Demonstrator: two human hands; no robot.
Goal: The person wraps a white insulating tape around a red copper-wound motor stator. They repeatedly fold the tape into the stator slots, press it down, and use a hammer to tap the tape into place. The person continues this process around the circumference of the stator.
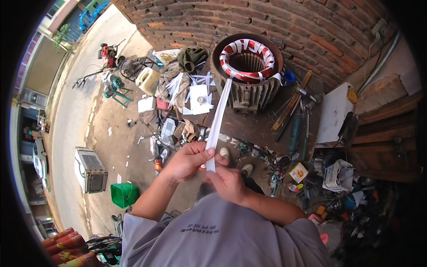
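Observation:
A strip of white cloth tape [219,116] stretches from the wound coil ring down to my hands. My left hand [192,156] pinches it between thumb and fingers. Just below and to the right, my right hand [227,181] is closed at the tape's lower end. Red coil windings [225,63], wrapped at intervals with white tape, form a ring at the top of an electric motor stator. Its ribbed grey housing [249,97] stands upright on a dark workbench. A short white tail of tape hangs over the housing's right rim.
Right of the motor, the workbench [267,129] carries a wooden stick [291,107], a hammer [307,93], scissors and a dark green tool [295,133]. A brick wall [249,20] rises behind. Tools and scraps litter the ground, beside a green bucket [124,194] and a metal box [92,169].

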